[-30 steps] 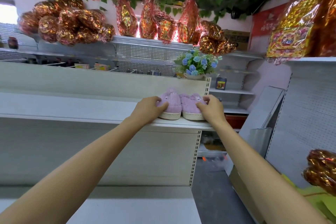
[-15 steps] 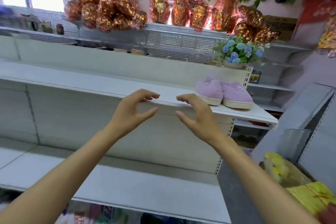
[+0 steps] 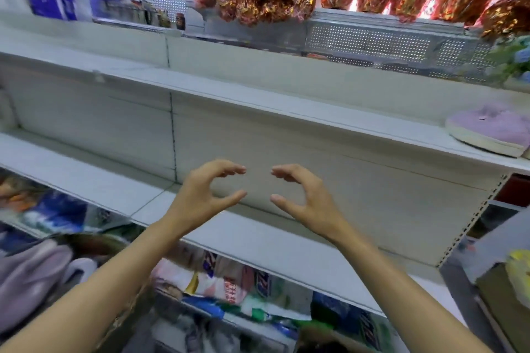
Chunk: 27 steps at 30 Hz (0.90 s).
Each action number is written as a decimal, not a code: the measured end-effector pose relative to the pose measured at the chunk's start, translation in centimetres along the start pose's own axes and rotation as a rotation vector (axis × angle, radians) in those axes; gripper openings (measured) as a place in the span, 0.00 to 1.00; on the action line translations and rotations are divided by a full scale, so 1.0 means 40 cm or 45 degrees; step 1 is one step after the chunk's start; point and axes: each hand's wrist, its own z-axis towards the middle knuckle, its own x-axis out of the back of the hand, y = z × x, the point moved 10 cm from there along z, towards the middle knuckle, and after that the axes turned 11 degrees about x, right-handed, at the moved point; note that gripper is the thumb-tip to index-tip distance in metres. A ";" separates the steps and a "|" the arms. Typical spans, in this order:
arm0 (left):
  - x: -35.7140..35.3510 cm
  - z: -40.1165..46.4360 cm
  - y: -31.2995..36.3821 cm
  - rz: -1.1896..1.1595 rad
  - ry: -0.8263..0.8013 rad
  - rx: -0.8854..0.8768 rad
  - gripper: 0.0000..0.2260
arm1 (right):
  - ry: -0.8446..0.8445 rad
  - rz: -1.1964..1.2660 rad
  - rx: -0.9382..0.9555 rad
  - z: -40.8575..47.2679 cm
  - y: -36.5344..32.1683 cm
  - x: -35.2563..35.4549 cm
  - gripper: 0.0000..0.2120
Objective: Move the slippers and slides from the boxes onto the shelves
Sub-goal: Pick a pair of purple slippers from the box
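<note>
Slippers: fluffy lilac pair with cream soles (image 3: 491, 130) sits on white metal upper shelf (image 3: 258, 100), 3 o'clock edge of view. Left hand (image 3: 205, 195) at centre, fingers loosely curved in a C, holding nothing. Right hand (image 3: 305, 199) just beside at its 3 o'clock, same loose C, empty, fingertips apart.

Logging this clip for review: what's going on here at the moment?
A person is stocking shop shelves with slippers. Both hands, the left hand and right hand, hover empty with fingers loosely curved in front of the bare middle shelf. A purple slipper already sits at the right end of the upper shelf.
</note>
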 end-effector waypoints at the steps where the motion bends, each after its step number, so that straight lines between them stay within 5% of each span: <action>1: 0.039 -0.021 -0.043 0.016 0.003 0.032 0.17 | -0.026 0.016 -0.007 0.018 -0.014 -0.060 0.22; 17: 0.433 -0.285 -0.556 0.215 0.094 0.422 0.15 | -0.386 0.364 0.027 0.213 -0.108 -0.796 0.23; 27: 0.536 -0.558 -0.936 0.242 0.172 0.985 0.12 | -0.736 0.518 -0.216 0.128 0.004 -1.285 0.27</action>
